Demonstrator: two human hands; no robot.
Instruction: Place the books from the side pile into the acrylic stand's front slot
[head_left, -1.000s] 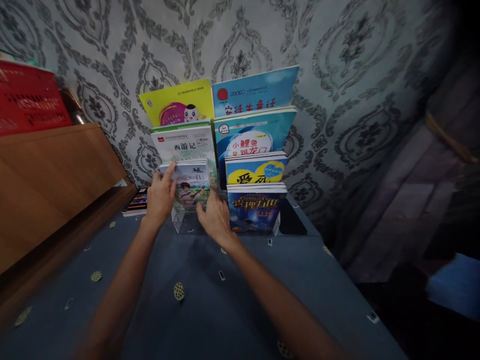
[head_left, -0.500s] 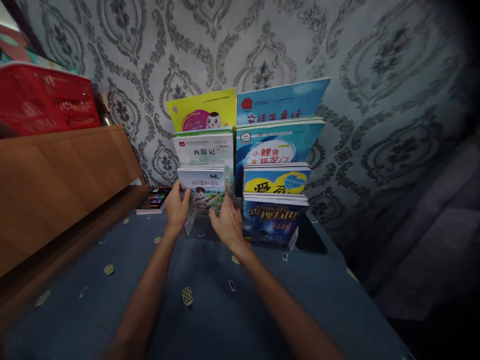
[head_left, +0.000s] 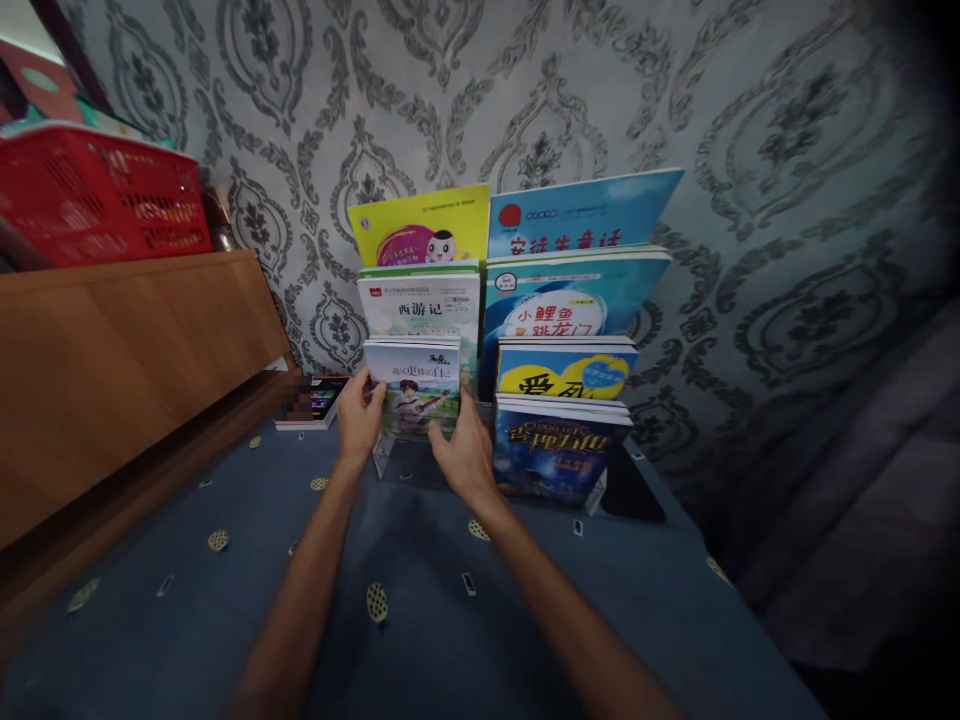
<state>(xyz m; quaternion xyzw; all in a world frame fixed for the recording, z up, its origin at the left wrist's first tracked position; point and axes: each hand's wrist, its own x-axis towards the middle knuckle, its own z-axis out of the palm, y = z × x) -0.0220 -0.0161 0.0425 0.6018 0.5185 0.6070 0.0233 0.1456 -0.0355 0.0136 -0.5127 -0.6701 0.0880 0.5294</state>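
Observation:
Several thin books (head_left: 420, 395) stand together at the front left of a tiered stand (head_left: 381, 450); the front cover shows a figure with a guitar. My left hand (head_left: 360, 418) grips their left edge, thumb at the front cover. On the right edge is my right hand (head_left: 466, 448), its thumb near the lower corner and its other fingers partly hidden. Behind them rises a pale-green book (head_left: 424, 300), then a yellow book (head_left: 416, 225). To the right, a dark-blue book (head_left: 559, 455) stands before a yellow-and-blue book (head_left: 540, 375) and two taller blue ones.
A small pile of books (head_left: 322, 400) lies at the left beside a wooden cabinet (head_left: 135, 370). On that cabinet sits a red plastic basket (head_left: 105, 195). A dark blue patterned cloth (head_left: 420, 640) covers the table, and patterned wallpaper (head_left: 540, 90) is behind the books.
The view has shifted slightly, so the books appear a little further right and lower. Both hands stay on the sides of the front-left books.

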